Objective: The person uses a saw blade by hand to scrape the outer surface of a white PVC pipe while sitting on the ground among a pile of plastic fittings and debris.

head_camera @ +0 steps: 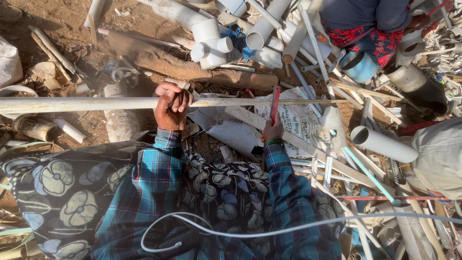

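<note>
We see the left hand (172,107) closed around a long white pipe (96,104) held level across the dirt ground (72,29), left of the printed sack (301,120). The right hand (272,131) grips a red-handled tool (275,102), upright, touching the pipe. White pipe fittings (211,45) lie beyond; another person's patterned clothing (370,33) shows at the top right.

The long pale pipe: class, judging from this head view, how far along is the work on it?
Done: nothing shows as cut; the long pale pipe looks whole. In hand: the left hand grips it, while the right hand holds a red-handled tool upright against it. Left: any cut, plus the heap of white pipes beyond.
</note>
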